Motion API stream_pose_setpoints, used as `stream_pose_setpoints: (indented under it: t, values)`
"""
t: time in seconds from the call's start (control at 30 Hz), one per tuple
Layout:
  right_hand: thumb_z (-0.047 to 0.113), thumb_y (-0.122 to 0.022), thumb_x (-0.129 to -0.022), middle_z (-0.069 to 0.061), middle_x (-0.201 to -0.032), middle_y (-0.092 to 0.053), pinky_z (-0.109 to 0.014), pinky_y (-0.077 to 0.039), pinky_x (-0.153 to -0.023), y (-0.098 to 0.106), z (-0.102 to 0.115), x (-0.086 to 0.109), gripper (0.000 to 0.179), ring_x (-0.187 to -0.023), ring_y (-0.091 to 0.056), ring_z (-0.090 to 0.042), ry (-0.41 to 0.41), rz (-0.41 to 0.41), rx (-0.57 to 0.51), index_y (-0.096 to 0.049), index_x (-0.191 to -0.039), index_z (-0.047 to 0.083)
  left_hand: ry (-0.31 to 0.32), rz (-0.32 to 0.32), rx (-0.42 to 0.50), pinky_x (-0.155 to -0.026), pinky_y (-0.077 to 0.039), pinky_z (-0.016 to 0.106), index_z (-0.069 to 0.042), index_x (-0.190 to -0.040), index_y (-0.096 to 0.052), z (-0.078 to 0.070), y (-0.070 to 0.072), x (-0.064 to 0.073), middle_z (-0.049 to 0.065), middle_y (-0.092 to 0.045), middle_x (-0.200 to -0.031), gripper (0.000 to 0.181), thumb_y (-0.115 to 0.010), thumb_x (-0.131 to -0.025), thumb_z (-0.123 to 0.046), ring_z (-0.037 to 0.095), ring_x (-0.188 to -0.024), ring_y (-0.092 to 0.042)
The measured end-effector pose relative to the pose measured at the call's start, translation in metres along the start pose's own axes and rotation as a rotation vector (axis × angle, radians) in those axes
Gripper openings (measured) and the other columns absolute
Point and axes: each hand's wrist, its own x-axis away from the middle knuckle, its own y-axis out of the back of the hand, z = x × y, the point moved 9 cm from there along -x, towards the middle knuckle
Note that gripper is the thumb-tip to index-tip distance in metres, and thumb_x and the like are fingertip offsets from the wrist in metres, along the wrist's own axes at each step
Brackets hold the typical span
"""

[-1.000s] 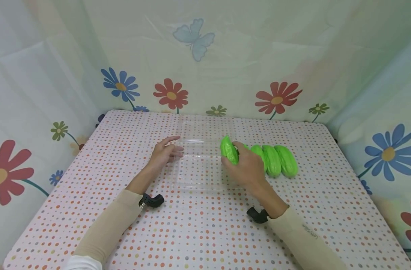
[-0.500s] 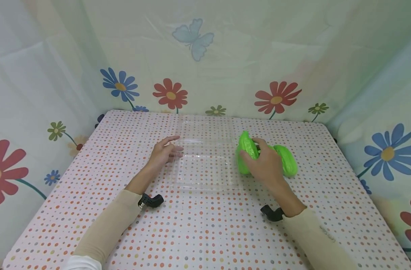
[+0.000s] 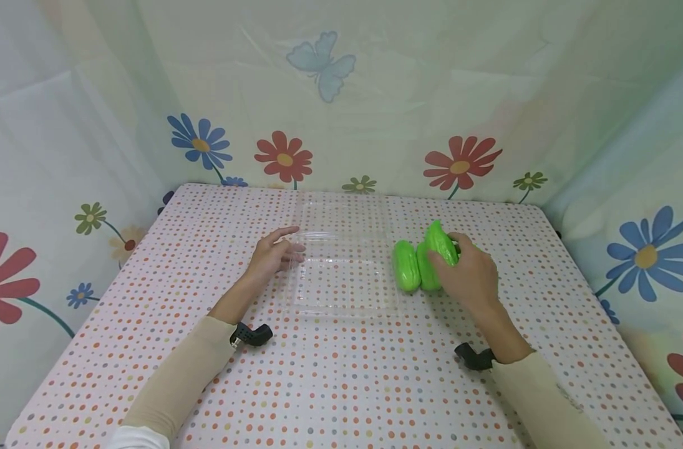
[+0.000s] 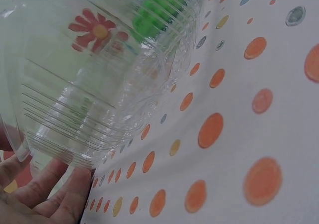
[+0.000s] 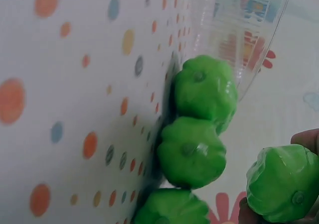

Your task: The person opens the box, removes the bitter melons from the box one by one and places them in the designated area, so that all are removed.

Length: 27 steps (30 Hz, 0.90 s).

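My right hand (image 3: pixel 469 274) pinches a green ribbed gourd (image 3: pixel 441 243), its pointed tip up, between thumb and fingers. The right wrist view shows this held gourd (image 5: pixel 281 184) raised off the table. Below and beside it lies a row of similar gourds (image 3: pixel 406 266), side by side, partly hidden by the hand. Left of the row lies a clear plastic clamshell box (image 3: pixel 341 305) with its lid folded back. My left hand (image 3: pixel 269 254) touches the box's left side with fingers loosely extended; in the left wrist view its fingertips are right at the ridged plastic wall (image 4: pixel 65 119).
A dotted cloth (image 3: pixel 330 386) covers the table. Behind and at both sides hangs a flower-printed curtain (image 3: pixel 375 93). A black camera mount is on each wrist, the left one (image 3: pixel 254 334) close over the cloth.
My right hand has carried the held gourd rightward, from the box's right edge to over the row, uncovering the row's left gourds. My left hand and the box have stayed put.
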Motion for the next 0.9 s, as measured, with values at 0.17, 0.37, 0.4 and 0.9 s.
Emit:
stream_pose_setpoints:
  t: [0.17, 0.37, 0.4, 0.9]
  values:
    - [0.045, -0.060, -0.097, -0.029, -0.109, -0.066, -0.040, -0.043, -0.065, 0.000, -0.013, 0.001, 0.068, -0.086, -0.061, -0.037, -0.031, 0.023, 0.012, -0.050, -0.142, -0.005, 0.002, -0.003, 0.006, -0.082, -0.059, 0.030, -0.021, -0.147, -0.054, -0.001, -0.001, 0.001, 0.018, -0.070, -0.124, 0.048, -0.045, -0.101, -0.015, 0.028, -0.100, -0.073]
    - [0.045, -0.059, -0.098, -0.032, -0.113, -0.066, -0.043, -0.047, -0.065, 0.006, -0.030, -0.001, 0.067, -0.089, -0.064, -0.041, -0.043, 0.003, -0.011, -0.052, -0.141, -0.006, 0.022, -0.005, 0.016, -0.085, -0.059, 0.031, -0.023, -0.146, -0.054, 0.002, -0.002, 0.003, 0.017, -0.069, -0.125, 0.047, -0.045, -0.101, -0.016, 0.032, -0.105, -0.071]
    - [0.044, -0.059, -0.098, -0.033, -0.113, -0.066, -0.045, -0.048, -0.067, 0.008, -0.033, -0.002, 0.066, -0.091, -0.064, -0.042, -0.048, -0.006, -0.015, -0.053, -0.140, -0.006, 0.024, -0.005, 0.014, -0.085, -0.059, 0.031, -0.023, -0.146, -0.054, 0.002, -0.002, 0.002, 0.017, -0.069, -0.126, 0.047, -0.045, -0.101, -0.016, 0.032, -0.105, -0.071]
    - [0.042, -0.056, -0.100, -0.036, -0.124, -0.062, -0.063, -0.046, -0.086, 0.028, -0.074, -0.008, 0.065, -0.109, -0.059, -0.051, -0.148, -0.048, -0.043, -0.051, -0.144, -0.006, 0.033, -0.013, 0.016, -0.088, -0.059, 0.036, -0.025, -0.145, -0.055, 0.000, -0.001, 0.002, 0.016, -0.070, -0.125, 0.046, -0.046, -0.101, -0.016, 0.031, -0.106, -0.071]
